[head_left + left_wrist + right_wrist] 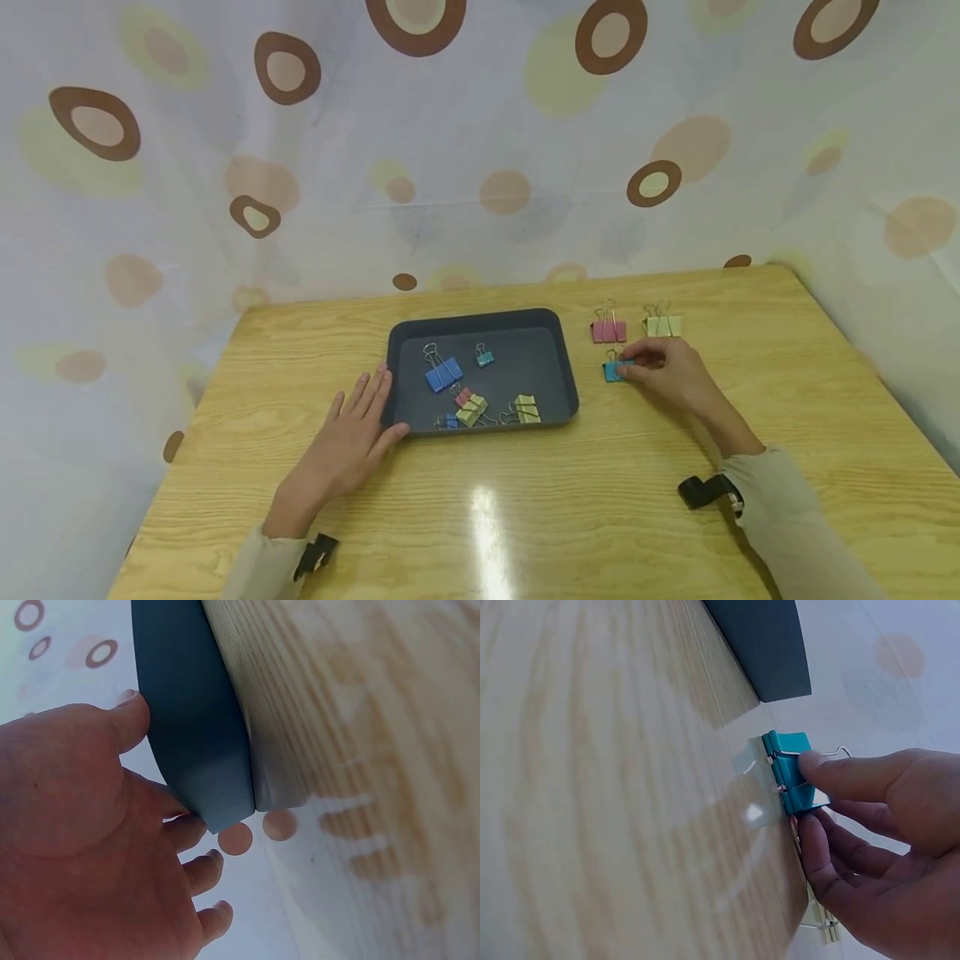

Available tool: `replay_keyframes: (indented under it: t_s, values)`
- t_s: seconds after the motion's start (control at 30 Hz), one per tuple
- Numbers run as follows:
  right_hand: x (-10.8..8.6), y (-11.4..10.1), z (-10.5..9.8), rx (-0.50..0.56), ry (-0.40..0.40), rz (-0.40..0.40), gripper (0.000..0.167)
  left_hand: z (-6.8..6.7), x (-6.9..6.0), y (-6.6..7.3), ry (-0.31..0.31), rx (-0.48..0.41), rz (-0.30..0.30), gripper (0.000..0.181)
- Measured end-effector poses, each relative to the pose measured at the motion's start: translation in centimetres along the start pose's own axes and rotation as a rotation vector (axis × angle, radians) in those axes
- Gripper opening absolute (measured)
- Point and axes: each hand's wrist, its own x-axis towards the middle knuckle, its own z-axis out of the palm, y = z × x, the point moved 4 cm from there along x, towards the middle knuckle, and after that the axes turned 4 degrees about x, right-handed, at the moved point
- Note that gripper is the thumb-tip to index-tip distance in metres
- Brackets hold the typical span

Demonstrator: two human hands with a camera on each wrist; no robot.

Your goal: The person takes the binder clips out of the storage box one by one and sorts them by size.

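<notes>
Right hand pinches a teal-blue clip beside the tray

Right hand [670, 372]: thumb on the flat face of the teal-blue binder clip [799, 765], fingers behind and at its edge; narrow grip. Clip sits at 3 o'clock from the dark tray [568, 367], just outside the rim, low over the wooden table [600, 508]; cannot tell whether it touches the wood.

Near it, on the table: pink clip [609, 332] at 12 o'clock from the held one, pale yellow clip [664, 327] between 1 and 2. Both have wire handles pointing up.

Left hand [347, 446]: wide, fingers straight, laid against the tray's outer wall at 8 o'clock, thumb at the near corner.

Inside the tray, read from its centre: large blue clip [444, 375] at 9; small green clip [485, 359] at 12, close in; small pink clip [462, 397] and small blue clip [451, 422] at 7; yellow clip [472, 410] between 6 and 7, beside the small pink one; second yellow clip [527, 409] at 4.
</notes>
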Motion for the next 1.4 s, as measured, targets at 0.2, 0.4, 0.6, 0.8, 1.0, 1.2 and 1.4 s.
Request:
replay_keyframes:
  t_s: [0.2,0.4,0.6,0.8,1.0,1.2,1.4]
  values:
    - [-0.3,-0.2,-1.0,0.017,0.056,0.051,0.033,0.3,-0.3,-0.2,-0.011,0.003,-0.003,0.078]
    - [-0.1,-1.8,-1.8,0.07,0.171,-0.075,0.025,0.2,-0.1,-0.2,-0.003,0.004,0.0,0.078]
    - [-0.1,-4.8,-0.3,0.186,0.093,-0.158,0.026,0.0,0.0,-0.3,-0.011,0.017,-0.004,0.078]
    - [0.2,-6.7,2.2,0.229,0.006,-0.217,0.023,0.0,0.0,-0.2,-0.017,0.007,-0.004,0.078]
    - [0.6,-7.7,4.6,0.271,-0.081,-0.247,0.025,0.1,-0.1,-0.2,-0.021,0.007,-0.012,0.078]
    - [1.0,-8.7,6.6,0.238,-0.155,-0.26,0.032,0.1,-0.1,-0.1,-0.025,0.002,-0.013,0.078]
    - [1.2,-9.7,8.1,0.135,-0.238,-0.303,0.036,0.1,-0.1,-0.1,-0.019,0.002,-0.01,0.078]
